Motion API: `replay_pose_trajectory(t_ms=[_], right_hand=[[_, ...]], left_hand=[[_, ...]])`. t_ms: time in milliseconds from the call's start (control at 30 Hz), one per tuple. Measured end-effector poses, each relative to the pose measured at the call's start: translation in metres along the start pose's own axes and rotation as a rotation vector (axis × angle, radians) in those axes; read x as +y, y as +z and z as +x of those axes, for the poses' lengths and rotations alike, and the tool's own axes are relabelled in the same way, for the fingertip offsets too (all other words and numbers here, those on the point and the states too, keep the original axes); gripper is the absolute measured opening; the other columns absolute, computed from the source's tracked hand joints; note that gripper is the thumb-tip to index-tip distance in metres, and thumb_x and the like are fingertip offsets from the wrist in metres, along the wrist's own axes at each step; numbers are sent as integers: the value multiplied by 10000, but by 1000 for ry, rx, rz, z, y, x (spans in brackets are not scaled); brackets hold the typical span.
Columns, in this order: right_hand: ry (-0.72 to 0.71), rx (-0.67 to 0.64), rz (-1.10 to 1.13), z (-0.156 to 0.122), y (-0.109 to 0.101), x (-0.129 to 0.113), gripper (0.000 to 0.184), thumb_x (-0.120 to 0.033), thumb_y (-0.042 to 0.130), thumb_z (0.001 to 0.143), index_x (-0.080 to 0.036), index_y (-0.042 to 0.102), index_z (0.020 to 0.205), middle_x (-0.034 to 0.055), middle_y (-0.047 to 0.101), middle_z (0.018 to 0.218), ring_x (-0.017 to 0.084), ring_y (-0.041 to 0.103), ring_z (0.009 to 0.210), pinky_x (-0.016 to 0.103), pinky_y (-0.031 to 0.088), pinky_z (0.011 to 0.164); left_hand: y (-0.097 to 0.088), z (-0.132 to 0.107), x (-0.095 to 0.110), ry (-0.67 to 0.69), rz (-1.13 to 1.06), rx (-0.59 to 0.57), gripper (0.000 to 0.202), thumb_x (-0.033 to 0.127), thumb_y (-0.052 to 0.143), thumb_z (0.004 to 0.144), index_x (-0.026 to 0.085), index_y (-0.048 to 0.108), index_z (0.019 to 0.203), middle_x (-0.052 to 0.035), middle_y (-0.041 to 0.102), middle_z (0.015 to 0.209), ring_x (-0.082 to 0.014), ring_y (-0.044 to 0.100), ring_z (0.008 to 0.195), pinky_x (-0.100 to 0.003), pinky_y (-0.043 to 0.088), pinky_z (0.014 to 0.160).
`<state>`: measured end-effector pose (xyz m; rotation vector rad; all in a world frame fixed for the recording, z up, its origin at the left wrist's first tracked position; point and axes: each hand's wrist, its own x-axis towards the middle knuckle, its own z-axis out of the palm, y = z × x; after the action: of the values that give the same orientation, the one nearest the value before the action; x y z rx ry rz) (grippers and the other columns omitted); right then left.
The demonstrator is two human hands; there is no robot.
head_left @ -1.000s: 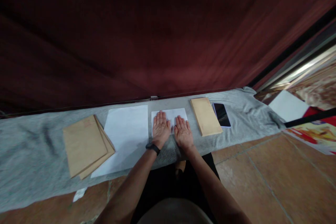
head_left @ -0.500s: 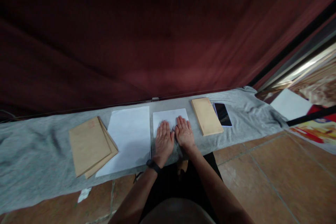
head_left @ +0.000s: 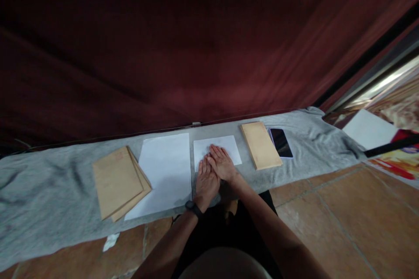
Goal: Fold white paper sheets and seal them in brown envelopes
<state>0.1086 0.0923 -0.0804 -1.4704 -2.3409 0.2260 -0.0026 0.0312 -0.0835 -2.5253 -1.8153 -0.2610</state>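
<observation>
A small folded white paper lies on the grey cloth straight ahead. My right hand lies flat on it, fingers stretched out and angled to the left. Just below the sheet's near edge my left hand rests flat on the cloth, fingertips against the paper and partly under the right hand. A black band sits on my left wrist.
A larger white sheet lies left of the hands, then a stack of brown envelopes. To the right are another brown envelope and a dark phone. A dark red curtain hangs behind; tiled floor lies in front.
Both hands slid back toward me over the folded paper. The left has come off its near edge, and the right has turned leftward over the left hand's fingers.
</observation>
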Motion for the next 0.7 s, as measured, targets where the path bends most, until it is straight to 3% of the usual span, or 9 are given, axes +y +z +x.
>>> replay_pose_trajectory(t_ms=[167,467,700], right_hand=[[34,27,-66,7,3,19,542,-379,322,1060,-91,404,1512,128,394,1572,248,343,1471,442,253,1212],[238,130,-158,5,1,55,608,-420,280,1061,-28,371,1516,198,370,1569,309,342,1467,493,280,1183],[352,198,-135,-14,-6,60,645,-437,255,1061,8,345,1519,237,344,1573,333,327,1471,515,288,1179]], left_hand=[[-1,2,2,-37,-25,34,640,206,405,963,13,246,1552,-213,290,1607,-302,176,1527,-512,198,1241],[-6,2,5,-65,-37,53,590,257,385,980,47,328,1529,-191,280,1618,-296,183,1527,-505,220,1235],[-6,3,4,-64,-35,82,595,266,378,978,48,324,1529,-193,301,1609,-289,197,1524,-502,240,1230]])
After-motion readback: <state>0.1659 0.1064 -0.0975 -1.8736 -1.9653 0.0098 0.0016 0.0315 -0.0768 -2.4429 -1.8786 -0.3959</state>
